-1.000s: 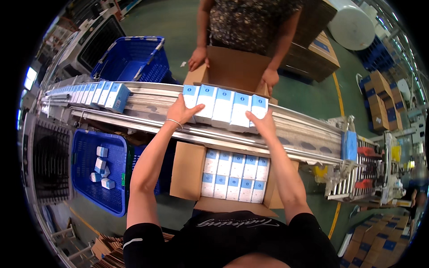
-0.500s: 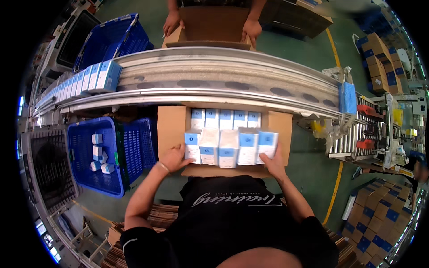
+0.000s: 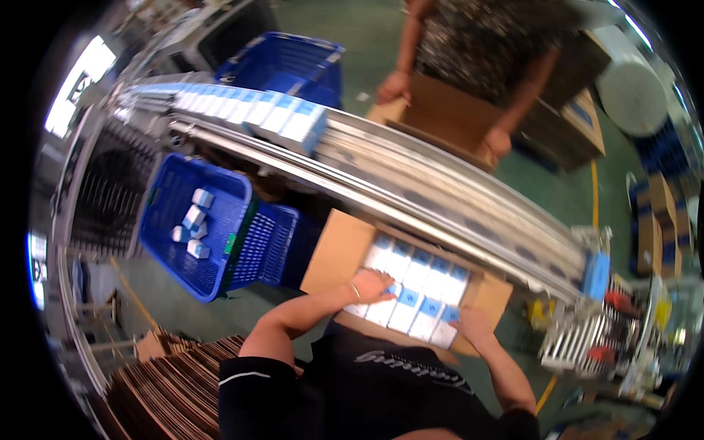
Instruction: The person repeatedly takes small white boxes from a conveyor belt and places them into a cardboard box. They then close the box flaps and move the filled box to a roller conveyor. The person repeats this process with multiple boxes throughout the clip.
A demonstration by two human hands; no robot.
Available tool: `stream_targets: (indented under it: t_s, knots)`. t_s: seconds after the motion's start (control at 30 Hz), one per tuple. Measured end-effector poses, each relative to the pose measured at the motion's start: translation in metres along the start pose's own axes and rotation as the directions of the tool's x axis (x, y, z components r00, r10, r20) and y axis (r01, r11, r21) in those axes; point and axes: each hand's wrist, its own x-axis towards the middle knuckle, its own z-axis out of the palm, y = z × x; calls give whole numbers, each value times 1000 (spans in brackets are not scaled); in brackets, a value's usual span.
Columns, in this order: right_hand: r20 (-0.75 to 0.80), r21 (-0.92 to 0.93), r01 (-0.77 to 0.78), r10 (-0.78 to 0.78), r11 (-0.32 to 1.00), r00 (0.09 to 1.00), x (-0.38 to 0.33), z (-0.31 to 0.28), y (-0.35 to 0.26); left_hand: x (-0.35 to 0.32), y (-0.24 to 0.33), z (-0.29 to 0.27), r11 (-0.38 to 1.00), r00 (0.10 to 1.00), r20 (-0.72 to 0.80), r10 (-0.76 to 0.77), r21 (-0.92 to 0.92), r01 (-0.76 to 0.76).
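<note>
An open brown cardboard box [image 3: 339,249] holds two rows of small white-and-blue cartons [image 3: 405,308]. The near row sits down inside it, beside the far row. Across the left end of the near row lies my left hand [image 3: 372,286], open, fingers stretched over the carton tops. My right hand [image 3: 473,324] is curled at the right end of that row, against the last carton and the box's right side. Some of its fingers are hidden, so what they grip cannot be made out.
A metal conveyor [image 3: 455,202] crosses beyond the box, carrying a line of white-and-blue cartons [image 3: 282,117]. A blue basket [image 3: 165,220] with several loose cartons stands left. Opposite, a person's hands [image 3: 396,86] hold another cardboard box [image 3: 451,117]. Flattened cardboard [image 3: 176,385] is stacked lower left.
The near row of cartons has gone down into the box. My left hand has shifted from the row's end onto its top. The view has turned, so the conveyor now slants.
</note>
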Motion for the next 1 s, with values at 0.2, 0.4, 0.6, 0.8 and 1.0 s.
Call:
stream_targets:
  t_s: [0.2,0.4,0.6,0.8,1.0]
  knots:
    - [-651,662,437,179,609,738,47,-134,-55,-3,-17,2,986,955,-298,1,-158,-50]
    - [-671,740,462,484,489,562,140,-127,-50,-31,-198,-194,886,526,-793,-307,-36,463]
    - [-598,774,354,420,525,683,145,-126,-44,-90,-352,-284,392,194,-705,-682,-129,911]
    - [-641,682,247,400,688,656,145,-139,-51,-69,-348,-319,530,443,-341,-829,-228,817]
    - [-573,808,376,457,454,681,168,-142,-31,34,-301,-238,723,686,-306,-660,-508,469]
